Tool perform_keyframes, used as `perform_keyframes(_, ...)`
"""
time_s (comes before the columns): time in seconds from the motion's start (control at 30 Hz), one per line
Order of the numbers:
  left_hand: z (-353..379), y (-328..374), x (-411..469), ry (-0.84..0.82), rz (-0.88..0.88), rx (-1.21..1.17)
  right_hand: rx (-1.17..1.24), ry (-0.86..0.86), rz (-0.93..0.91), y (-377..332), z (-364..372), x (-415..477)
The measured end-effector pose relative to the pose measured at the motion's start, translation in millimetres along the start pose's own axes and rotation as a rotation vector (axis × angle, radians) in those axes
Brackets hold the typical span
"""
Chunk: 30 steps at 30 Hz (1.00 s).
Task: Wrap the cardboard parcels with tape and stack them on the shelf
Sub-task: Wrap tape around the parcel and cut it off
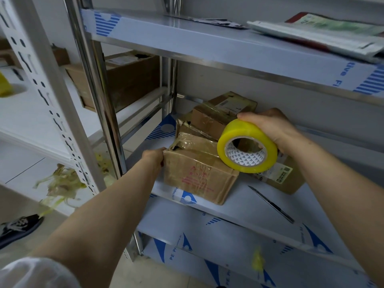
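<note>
Head-worn wide-angle view, forward and down, close to the shelf (245, 206)

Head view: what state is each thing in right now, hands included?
Tape roll, held up in the right hand, over the parcels.
Front parcel, taped, top crumpled, on the shelf, gripped at its left edge by the left hand.
Top parcel, taped, stacked on the others.
Labelled parcel, on the shelf behind the roll.
Knife, lying flat on the shelf, untouched.

A slim dark cutter (271, 204) lies near right. Plastic-wrapped papers (315, 36) rest far right. A black shoe (19, 227) and crumpled yellowish scraps (60, 185) lie near left.
</note>
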State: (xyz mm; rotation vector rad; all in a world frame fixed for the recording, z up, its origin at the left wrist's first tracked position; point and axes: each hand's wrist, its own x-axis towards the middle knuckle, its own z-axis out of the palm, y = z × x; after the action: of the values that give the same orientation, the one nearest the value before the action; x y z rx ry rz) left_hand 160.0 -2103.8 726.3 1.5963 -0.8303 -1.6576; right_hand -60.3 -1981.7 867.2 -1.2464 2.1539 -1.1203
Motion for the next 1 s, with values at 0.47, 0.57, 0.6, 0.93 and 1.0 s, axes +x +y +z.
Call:
perform_keyframes(0.47,-6.1,6.9,-15.6,-0.135,-0.101,0.464,-0.077,-0.027,-0.014,-8.0,3.0,-6.6)
perform_keyframes(0.57,-15.1,9.2,-10.2,-0.036,0.009,0.667,-0.082,-0.051,-0.017,-9.7,3.9,-7.7)
perform_keyframes(0.6,-15.2,13.8,-7.5,-0.010,0.088,0.644,-0.077,-0.054,-0.015,-9.9,3.9,-7.3)
perform_keyframes(0.93,20.2,31.0,-29.5,-0.251,0.335,0.726,-0.100,-0.077,-0.014,-11.5,5.6,-5.3)
perform_keyframes(1.0,20.4,28.7,-28.3,-0.194,0.345,0.633,-0.068,-0.102,0.006,-9.5,1.6,-6.1)
